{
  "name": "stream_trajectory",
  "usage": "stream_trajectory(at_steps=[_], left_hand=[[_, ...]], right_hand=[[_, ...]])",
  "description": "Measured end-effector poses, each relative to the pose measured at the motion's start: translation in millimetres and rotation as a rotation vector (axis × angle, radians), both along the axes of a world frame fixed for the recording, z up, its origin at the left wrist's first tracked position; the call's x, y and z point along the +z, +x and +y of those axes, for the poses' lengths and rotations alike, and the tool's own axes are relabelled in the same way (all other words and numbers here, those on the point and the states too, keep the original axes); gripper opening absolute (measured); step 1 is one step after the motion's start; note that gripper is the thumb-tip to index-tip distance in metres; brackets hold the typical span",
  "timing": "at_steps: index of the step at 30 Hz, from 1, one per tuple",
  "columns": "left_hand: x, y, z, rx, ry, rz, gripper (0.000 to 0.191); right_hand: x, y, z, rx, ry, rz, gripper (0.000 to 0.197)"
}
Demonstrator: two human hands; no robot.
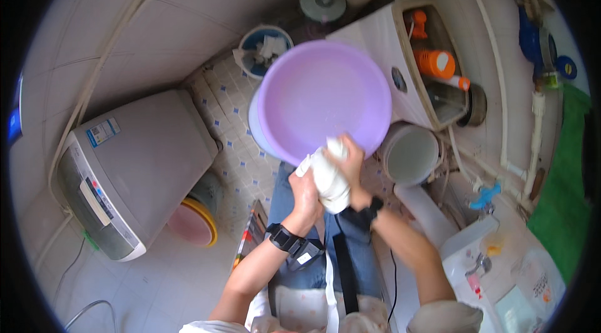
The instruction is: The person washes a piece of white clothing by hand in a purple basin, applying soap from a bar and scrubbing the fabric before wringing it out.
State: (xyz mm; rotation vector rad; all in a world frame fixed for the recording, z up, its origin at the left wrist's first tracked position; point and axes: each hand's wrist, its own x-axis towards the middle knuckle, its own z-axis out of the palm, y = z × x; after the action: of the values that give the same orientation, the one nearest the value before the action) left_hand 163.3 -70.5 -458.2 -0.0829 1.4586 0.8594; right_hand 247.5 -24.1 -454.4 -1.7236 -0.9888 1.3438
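Note:
A white, bunched item (pixel 331 185), apparently wet cloth, is gripped between both of my hands above my knees. My left hand (pixel 305 194) wraps its lower left side. On the upper right side, my right hand (pixel 350 159) closes around it and is slightly blurred. Just beyond the hands is a large purple plastic basin (pixel 324 84), its near rim partly covered by the cloth. Shallow, clear-looking liquid seems to cover the basin's bottom. A pale blue tub (pixel 256 119) shows beneath the basin's left edge.
A top-load washing machine (pixel 145 164) stands left, with nested pink and yellow buckets (pixel 213 227) beside it. A lined bin (pixel 244 63) is behind the basin. To the right are a toilet tank (pixel 375 34) holding orange items, a grey bucket (pixel 436 154) and a washbasin (pixel 469 243).

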Motion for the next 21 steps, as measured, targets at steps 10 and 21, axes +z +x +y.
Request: stream_trajectory(at_steps=[10, 21], left_hand=[[22.4, -20.1, 27.6, 0.123, 0.001, -0.258, 0.036], [41.8, 1.5, 43.8, 0.194, 0.072, -0.100, 0.029]], right_hand=[[-14.5, 15.6, 15.9, 0.010, 0.005, 0.093, 0.015], [18.1, -4.2, 14.1, -0.024, 0.177, -0.091, 0.019]])
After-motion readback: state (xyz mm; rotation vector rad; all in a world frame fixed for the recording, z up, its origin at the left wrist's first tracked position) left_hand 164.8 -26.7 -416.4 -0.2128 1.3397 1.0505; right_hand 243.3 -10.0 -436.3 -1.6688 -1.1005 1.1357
